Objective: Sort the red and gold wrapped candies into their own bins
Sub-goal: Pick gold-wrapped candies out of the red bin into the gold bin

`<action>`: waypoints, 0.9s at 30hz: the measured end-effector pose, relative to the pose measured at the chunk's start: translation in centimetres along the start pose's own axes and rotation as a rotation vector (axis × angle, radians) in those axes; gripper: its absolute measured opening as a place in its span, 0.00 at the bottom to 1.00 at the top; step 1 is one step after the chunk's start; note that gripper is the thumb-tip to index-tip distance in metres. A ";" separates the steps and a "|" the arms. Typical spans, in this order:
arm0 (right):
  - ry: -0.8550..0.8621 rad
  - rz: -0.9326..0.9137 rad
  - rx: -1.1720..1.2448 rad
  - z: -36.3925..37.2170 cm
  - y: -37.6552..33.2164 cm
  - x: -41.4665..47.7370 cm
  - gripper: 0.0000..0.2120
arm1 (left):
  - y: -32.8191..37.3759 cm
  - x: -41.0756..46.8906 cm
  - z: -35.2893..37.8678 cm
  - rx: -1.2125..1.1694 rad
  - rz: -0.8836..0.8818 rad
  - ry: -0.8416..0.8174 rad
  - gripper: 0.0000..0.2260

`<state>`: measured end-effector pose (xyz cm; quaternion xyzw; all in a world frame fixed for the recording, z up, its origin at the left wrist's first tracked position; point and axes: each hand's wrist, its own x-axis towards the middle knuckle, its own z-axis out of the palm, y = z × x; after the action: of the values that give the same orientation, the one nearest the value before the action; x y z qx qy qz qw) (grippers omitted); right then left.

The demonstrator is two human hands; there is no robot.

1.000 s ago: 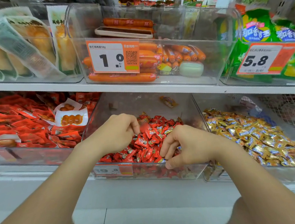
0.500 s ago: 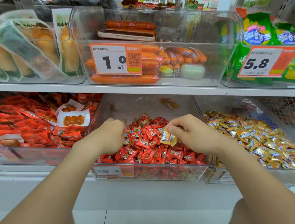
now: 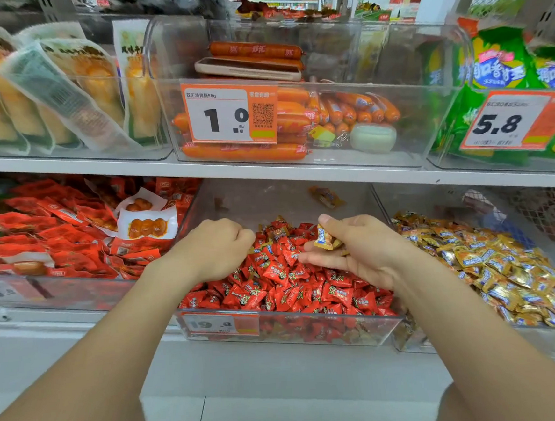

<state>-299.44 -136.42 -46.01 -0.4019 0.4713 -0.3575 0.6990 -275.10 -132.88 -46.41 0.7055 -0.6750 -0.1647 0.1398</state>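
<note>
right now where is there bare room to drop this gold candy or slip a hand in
Bare floor at the back of the red candy bin, behind the red candies, apart from one stray candy. A smaller bare strip behind the gold candies in the gold candy bin. Both piles crowd the fronts.

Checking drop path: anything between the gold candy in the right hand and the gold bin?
Only the clear side walls where the red bin and gold bin meet, right of the right hand. The gold candy is pinched above the red pile; nothing else visible blocks it.
</note>
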 end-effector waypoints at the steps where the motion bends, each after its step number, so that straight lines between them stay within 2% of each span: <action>1: -0.007 0.018 0.080 -0.2 0.0 0.3 0.16 | -0.3 0.3 0.2 0.006 -0.003 0.028 0.24; 2: -0.002 0.027 0.119 -0.3 0.0 0.7 0.15 | -0.7 0.6 0.3 0.017 0.003 0.047 0.23; 4: 0.024 0.036 0.126 -0.6 -0.1 1.3 0.12 | -1.5 1.4 0.6 0.046 -0.011 0.039 0.10; 7: 0.026 0.098 0.156 -0.9 -0.3 2.2 0.09 | -1.5 1.8 0.6 0.099 -0.007 -0.019 0.23; 9: 0.043 0.106 0.113 -0.9 -0.4 2.6 0.09 | -1.5 2.4 1.0 0.144 0.012 -0.078 0.23; 13: 0.185 -0.140 -0.318 -0.6 -0.2 3.4 0.09 | -1.8 3.7 2.0 0.194 0.057 -0.166 0.12; 16: 0.199 -0.293 -0.520 -0.4 -0.3 4.3 0.09 | -1.8 4.3 2.0 0.176 0.073 -0.156 0.05; 19: 0.277 -0.376 -0.943 -0.7 -0.5 5.6 0.11 | -1.5 4.6 1.8 0.101 0.028 -0.145 0.12; 22: 0.349 -0.332 -1.371 -1.3 -0.5 6.6 0.12 | -1.3 5.0 1.6 0.076 0.024 -0.073 0.20; 25: 0.316 -0.266 -1.509 -1.7 -0.4 6.8 0.16 | -1.1 5.6 1.5 0.137 0.021 -0.008 0.25; 27: 0.159 -0.208 -1.542 -1.8 -0.5 6.7 0.17 | -1.3 6.2 1.8 0.138 0.024 -0.006 0.24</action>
<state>-299.18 -142.91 -48.50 -0.7893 0.5952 -0.0207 0.1495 -274.48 -138.93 -48.89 0.7049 -0.6934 -0.1182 0.0910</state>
